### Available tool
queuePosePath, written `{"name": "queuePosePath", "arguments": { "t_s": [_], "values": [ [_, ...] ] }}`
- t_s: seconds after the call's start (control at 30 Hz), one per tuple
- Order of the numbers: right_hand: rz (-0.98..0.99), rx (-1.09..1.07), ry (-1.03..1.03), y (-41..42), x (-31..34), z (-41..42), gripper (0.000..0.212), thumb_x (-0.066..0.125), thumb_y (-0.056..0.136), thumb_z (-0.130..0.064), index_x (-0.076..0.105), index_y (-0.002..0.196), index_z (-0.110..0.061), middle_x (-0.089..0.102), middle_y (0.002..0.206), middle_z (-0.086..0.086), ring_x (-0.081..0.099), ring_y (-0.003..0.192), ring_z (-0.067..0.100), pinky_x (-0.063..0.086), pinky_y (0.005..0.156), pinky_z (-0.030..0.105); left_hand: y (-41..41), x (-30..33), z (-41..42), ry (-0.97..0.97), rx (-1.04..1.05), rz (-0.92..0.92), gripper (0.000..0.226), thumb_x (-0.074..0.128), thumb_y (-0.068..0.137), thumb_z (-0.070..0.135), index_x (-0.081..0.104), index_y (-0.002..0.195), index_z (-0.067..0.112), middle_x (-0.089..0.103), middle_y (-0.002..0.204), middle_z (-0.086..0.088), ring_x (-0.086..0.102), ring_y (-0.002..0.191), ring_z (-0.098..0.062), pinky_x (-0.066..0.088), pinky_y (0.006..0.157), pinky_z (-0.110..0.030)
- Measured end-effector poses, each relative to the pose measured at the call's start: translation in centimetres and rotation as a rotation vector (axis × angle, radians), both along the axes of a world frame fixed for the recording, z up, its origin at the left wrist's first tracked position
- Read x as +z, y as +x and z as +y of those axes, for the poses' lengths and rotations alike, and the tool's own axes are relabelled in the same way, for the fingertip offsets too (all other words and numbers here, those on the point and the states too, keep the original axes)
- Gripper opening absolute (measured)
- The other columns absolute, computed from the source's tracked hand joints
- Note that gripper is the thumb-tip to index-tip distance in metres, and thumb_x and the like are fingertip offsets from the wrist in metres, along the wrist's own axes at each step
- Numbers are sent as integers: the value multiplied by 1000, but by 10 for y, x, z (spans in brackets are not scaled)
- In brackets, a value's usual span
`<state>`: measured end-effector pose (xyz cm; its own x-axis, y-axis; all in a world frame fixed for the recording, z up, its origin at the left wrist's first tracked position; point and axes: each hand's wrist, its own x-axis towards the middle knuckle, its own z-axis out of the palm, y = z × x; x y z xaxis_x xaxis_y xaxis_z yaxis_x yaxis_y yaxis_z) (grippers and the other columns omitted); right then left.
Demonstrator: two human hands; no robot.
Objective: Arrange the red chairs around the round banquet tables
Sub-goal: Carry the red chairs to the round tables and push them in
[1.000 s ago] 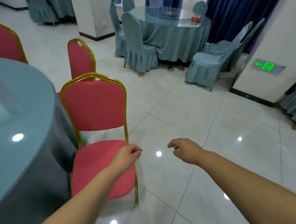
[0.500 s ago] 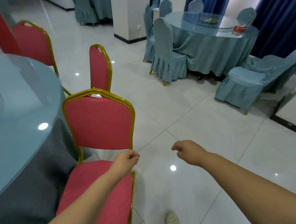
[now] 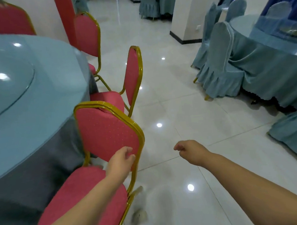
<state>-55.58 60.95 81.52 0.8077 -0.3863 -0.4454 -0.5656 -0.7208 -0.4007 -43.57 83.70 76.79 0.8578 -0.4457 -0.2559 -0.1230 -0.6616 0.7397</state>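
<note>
Nearest: left hand (image 3: 120,162) sits at the lower right edge of the closest red chair (image 3: 108,132)'s backrest, fingers curled at the gold frame. Looks like a grip on the frame, but whether it's really clamped or just touching I can't tell, since the fingertips are hidden behind the rail. Right hand (image 3: 189,149) hangs over bare floor (image 3: 188,99) to the right, loosely curled, holding nothing, well apart from any chair.

That chair stands at the near right rim of the round counter (image 3: 25,106), seat turned side-on to the counter, not square to the cloth. Probably the step in hand is nudging it in line.

To do it well: bring the right hand to the top of the backrest so both sides are steered; one-hand pushes low on the frame will prob. pivot the chair instead of sliding it. Turn it so the seat faces the counter centre, w/ the front edge just short of the drape, not pinching it. Glossy tile, so legs should slide easily; go light.

Next out, the second red chair (image 3: 132,81) is side-on w/ its seat near the counter; match the gap to it. Farther, a third red chair (image 3: 87,36) sits at the rim, and a fourth (image 3: 10,20) at far left. Blue-covered chairs (image 3: 219,60) far right aren't part of this.
</note>
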Motion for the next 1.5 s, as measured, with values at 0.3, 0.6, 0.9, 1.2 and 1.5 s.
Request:
{"name": "queuePosePath", "arguments": {
  "t_s": [0.3,0.6,0.9,1.2,1.5],
  "values": [
    [35,248,-38,147,6,-53,37,42,94,-8,59,125,-18,58,130,2,54,118,18,44,101,29,93,5,-90,23,444,-24,113,72,74,51,3,151,6,8,159,-11,9,146,-25,16,118,-41],
    [30,522,-86,282,14,-58,36,43,94,-9,60,124,-18,60,128,2,56,117,17,45,101,28,133,0,-118,41,564,67,117,68,78,37,-20,145,1,-18,157,-15,-11,146,-25,2,118,-31],
    [-72,926,-97,360,9,-22,36,48,88,-8,61,120,-19,64,119,3,58,109,23,49,92,39,134,9,-119,87,571,110,119,69,72,33,-19,147,7,-18,158,-8,-6,147,-21,13,119,-30],
    [-300,1551,-127,363,-7,-12,82,58,79,0,23,150,-24,18,157,0,23,143,20,26,114,31,71,30,-147,267,638,231,117,76,69,25,-8,151,22,44,140,-9,55,113,-27,47,82,-30],
    [-352,2013,-465,310,14,-9,18,52,92,-23,51,109,-16,60,110,9,58,106,28,44,82,34,-21,59,-117,382,386,334,99,74,75,16,10,146,37,53,97,2,53,88,-19,47,71,-30]
  ]
}}
